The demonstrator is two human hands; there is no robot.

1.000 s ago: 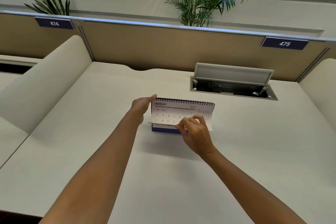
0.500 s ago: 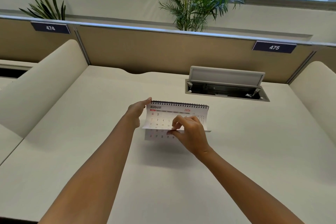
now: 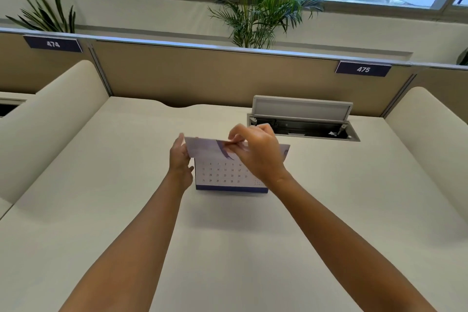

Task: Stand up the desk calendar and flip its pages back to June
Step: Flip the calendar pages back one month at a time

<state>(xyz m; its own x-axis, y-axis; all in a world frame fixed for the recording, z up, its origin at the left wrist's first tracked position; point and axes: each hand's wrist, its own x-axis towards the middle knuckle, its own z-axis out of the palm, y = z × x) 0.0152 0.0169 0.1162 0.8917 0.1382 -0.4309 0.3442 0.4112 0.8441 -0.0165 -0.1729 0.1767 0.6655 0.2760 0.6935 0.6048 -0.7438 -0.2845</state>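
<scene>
The desk calendar (image 3: pixel 222 175) stands upright on the white desk, its dark blue base strip along the bottom. A page with date rows up to 31 faces me; its month heading is hidden. The lifted page (image 3: pixel 202 148) is raised level with the top edge, its pale back with a blue streak showing. My right hand (image 3: pixel 255 152) pinches that page at its middle, above the calendar. My left hand (image 3: pixel 180 159) holds the calendar's left edge near the top.
An open cable hatch (image 3: pixel 302 119) with a raised grey lid sits in the desk behind and right of the calendar. Padded cream dividers flank the desk, the left divider (image 3: pixel 50 114) and the right divider (image 3: pixel 430 129). A beige partition (image 3: pixel 228 76) closes the far edge.
The August page, flat against the calendar a second ago, has been lifted by my right hand up to the top edge. A different page now shows. My left hand stayed on the left edge.
</scene>
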